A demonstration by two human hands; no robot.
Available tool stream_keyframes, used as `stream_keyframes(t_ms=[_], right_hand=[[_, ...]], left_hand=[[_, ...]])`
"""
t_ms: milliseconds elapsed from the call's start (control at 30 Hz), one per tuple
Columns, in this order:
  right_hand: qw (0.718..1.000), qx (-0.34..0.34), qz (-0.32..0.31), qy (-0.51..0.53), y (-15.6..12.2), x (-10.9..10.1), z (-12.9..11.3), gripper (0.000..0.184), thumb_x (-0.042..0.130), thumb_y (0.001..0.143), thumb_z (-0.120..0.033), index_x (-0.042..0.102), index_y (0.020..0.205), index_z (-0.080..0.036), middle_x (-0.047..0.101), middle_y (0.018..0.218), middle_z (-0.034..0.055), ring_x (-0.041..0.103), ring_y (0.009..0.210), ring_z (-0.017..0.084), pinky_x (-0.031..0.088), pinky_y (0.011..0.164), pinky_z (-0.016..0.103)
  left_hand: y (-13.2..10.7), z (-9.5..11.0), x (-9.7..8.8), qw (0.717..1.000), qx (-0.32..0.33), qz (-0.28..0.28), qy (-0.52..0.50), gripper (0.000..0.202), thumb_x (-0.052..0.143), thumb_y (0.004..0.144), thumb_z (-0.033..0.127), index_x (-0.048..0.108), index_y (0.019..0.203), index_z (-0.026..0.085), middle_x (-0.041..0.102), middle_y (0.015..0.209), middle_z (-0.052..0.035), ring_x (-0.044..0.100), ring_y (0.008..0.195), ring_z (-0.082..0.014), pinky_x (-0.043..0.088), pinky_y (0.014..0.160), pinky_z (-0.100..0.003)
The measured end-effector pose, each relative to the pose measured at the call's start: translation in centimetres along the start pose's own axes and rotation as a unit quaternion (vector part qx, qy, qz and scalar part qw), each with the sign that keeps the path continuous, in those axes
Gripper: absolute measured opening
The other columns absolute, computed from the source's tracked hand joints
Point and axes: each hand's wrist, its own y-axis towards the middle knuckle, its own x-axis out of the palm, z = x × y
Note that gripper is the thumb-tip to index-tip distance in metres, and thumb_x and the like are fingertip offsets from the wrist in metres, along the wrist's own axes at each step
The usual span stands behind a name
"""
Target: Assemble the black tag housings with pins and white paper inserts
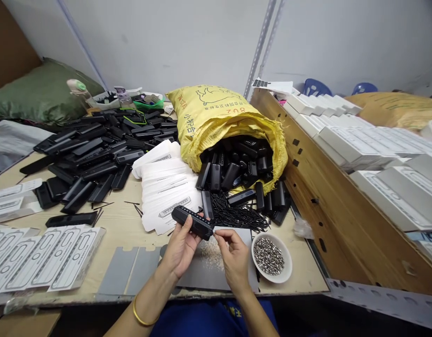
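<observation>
My left hand (181, 248) grips a black ribbed plastic case (192, 222) and holds it tilted above the table's near edge. My right hand (234, 256) is pinched at the case's right end; whatever small part sits between its fingertips is too small to make out. A white bowl (286, 267) of small shiny metal pieces stands just right of my right hand. A pile of thin black pins (237, 215) lies beyond my hands. A gold bangle (140, 318) is on my left wrist.
A yellow woven sack (216, 117) spills black cases at centre back. More black cases (93, 150) are heaped at left. White card sleeves (167, 187) lie stacked mid-table, flat printed cards (44, 257) at near left. A wooden bin wall (328, 196) with white boxes (359, 145) stands right.
</observation>
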Motion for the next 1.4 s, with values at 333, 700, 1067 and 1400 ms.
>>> stream_keyframes(t_ms=[333,700,1067,1400], right_hand=[[0.989,-0.114,0.015,-0.093,-0.3,0.4,0.2,0.012,0.052,0.089,-0.023,0.061,0.083,-0.021,0.064,0.08,0.0043,0.059,0.08,0.019,0.048,0.073,0.033],[0.986,-0.128,0.019,-0.103,0.2,-0.1,0.2,0.013,0.052,0.088,-0.023,0.061,0.079,-0.021,0.064,0.078,0.0041,0.059,0.077,0.018,0.047,0.072,0.031],[0.995,0.035,-0.018,0.088,0.3,-2.6,1.4,0.022,0.064,0.079,-0.038,0.056,0.088,-0.02,0.062,0.075,0.0013,0.058,0.068,0.015,0.047,0.061,0.025],[0.99,-0.04,0.033,-0.131,3.0,-6.3,-0.8,0.023,0.055,0.086,-0.039,0.061,0.08,-0.018,0.064,0.076,0.0027,0.059,0.076,0.018,0.044,0.071,0.028]], left_hand=[[-0.2,-0.6,-0.1,1.0,0.01,0.008,-0.022,0.027,0.066,0.082,0.021,0.058,0.108,0.017,0.069,0.104,-0.0091,0.067,0.097,-0.0205,0.055,0.086,-0.034],[-0.5,-1.3,0.0,0.999,0.037,0.0,-0.014,0.036,0.073,0.076,0.026,0.056,0.107,0.021,0.069,0.103,-0.0067,0.067,0.094,-0.0189,0.056,0.084,-0.032],[-4.5,0.7,-0.9,0.982,0.095,-0.123,0.109,0.036,0.083,0.058,0.018,0.067,0.089,0.028,0.071,0.099,-0.0059,0.062,0.107,-0.032,0.046,0.098,-0.048],[0.2,-1.4,-1.7,0.978,0.05,-0.044,0.2,0.062,0.075,0.07,0.036,0.049,0.124,0.02,0.069,0.108,-0.0118,0.066,0.099,-0.0246,0.05,0.088,-0.036]])
